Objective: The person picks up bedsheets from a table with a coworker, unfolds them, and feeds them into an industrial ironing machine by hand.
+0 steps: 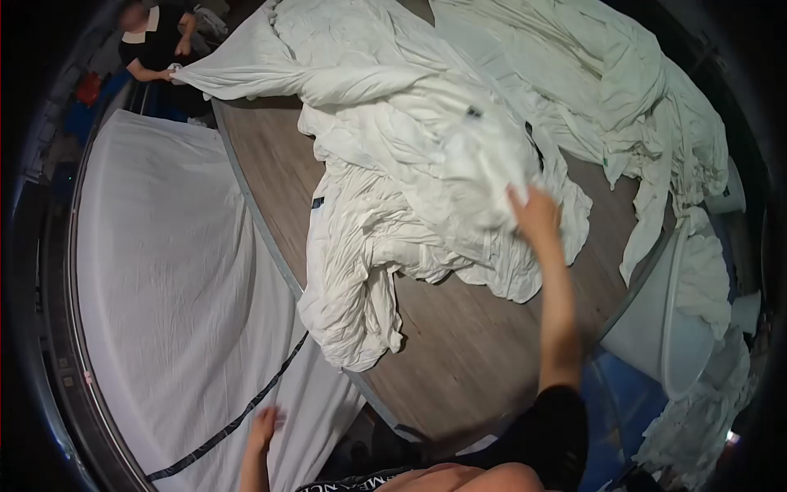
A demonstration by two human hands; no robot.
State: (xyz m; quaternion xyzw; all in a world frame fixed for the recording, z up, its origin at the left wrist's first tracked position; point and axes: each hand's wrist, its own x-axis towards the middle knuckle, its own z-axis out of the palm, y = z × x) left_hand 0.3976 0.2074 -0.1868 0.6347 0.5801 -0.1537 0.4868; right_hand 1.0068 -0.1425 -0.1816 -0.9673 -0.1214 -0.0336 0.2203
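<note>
A large heap of crumpled white cloth (361, 189) lies on the wood-patterned table (459, 361). My right hand (537, 215) is stretched out over the heap's right part, its fingers against blurred white fabric; whether they grip it is unclear. At the lower left, my left hand (265, 426) is near a smooth white sheet (172, 271) with a black stripe (246, 414). Motion smears the left fingers, and nothing shows in that hand. Small dark tags sit on the heaped cloth.
A person (156, 41) at the upper left holds one end of the heaped cloth. More white cloth (590, 74) covers the upper right table. On the right stands a white tub (676, 328) with cloth beside it, above a blue surface (627, 402).
</note>
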